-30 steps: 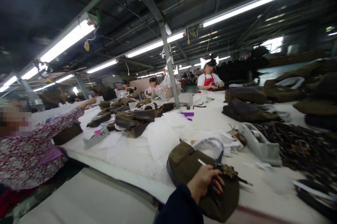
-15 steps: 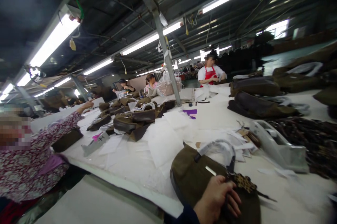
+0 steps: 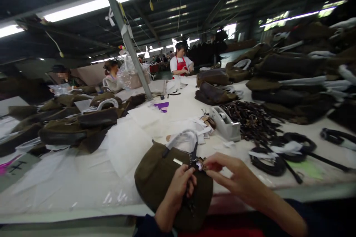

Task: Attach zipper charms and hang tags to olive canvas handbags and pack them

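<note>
Left hand [image 3: 176, 192] closed on olive handbag [image 3: 155, 181] strap; right hand [image 3: 236, 174] pinching small patterned charm [image 3: 200, 163]; charm not clearly fastened. 2 stacks of bags [image 3: 289, 66] far right on desk [image 3: 314, 188].

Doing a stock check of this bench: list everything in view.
olive handbag: one, olive brown, under the hands
leopard-print charm: one, brown spotted, at the handbag's handle
tape dispenser: one, grey, beyond the handbag
strap heap: one, dark brown, right of the dispenser
coiled straps: about three, black, right foreground
stacked bags: many, olive and brown, far right
bag pile: many, olive and brown, left
co-worker: one, red apron, standing far back
left hand: one, gripping the olive handbag
right hand: one, at the leopard-print charm
</note>
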`<state>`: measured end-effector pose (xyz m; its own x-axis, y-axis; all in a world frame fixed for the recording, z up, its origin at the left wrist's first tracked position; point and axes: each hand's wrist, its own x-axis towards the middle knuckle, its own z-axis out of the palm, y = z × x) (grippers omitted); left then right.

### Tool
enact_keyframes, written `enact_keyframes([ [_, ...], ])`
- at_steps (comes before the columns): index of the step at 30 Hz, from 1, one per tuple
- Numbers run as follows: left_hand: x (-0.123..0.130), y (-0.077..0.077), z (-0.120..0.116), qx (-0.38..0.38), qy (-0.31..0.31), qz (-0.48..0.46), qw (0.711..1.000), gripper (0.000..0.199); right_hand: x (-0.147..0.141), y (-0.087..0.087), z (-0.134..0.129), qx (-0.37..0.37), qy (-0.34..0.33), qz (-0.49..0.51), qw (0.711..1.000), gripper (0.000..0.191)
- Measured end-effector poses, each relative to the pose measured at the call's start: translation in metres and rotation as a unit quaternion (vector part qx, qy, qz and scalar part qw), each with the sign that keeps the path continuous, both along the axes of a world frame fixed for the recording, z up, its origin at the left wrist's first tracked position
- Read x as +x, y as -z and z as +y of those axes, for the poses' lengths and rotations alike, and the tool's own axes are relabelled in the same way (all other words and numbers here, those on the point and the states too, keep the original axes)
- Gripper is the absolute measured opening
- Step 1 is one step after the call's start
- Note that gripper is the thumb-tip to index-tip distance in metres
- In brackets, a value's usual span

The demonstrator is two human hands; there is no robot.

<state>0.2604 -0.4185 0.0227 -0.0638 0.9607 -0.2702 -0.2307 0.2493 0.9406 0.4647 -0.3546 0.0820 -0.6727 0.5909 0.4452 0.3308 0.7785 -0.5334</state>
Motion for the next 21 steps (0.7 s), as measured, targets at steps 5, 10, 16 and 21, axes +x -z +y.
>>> enact_keyframes([
  [5, -0.003, -0.011, -0.002, -0.014, -0.002, 0.005, 1.000, 0.041, -0.013, 0.039, 0.028, 0.028, -0.001, -0.111, 0.993, 0.062],
  [10, -0.008, -0.018, 0.002, -0.012, -0.002, 0.012, 1.000, 0.040, -0.028, 0.051, 0.030, 0.114, 0.004, -0.145, 0.983, 0.038],
  [16, -0.018, -0.029, 0.010, -0.034, 0.020, 0.086, 0.996, 0.043, -0.041, 0.050, 0.024, 0.213, -0.011, -0.092, 0.973, 0.009],
  [21, -0.034, -0.052, 0.017, -0.055, 0.082, 0.213, 0.972, 0.045, -0.057, 0.061, 0.011, 0.239, -0.001, -0.044, 0.970, 0.017],
])
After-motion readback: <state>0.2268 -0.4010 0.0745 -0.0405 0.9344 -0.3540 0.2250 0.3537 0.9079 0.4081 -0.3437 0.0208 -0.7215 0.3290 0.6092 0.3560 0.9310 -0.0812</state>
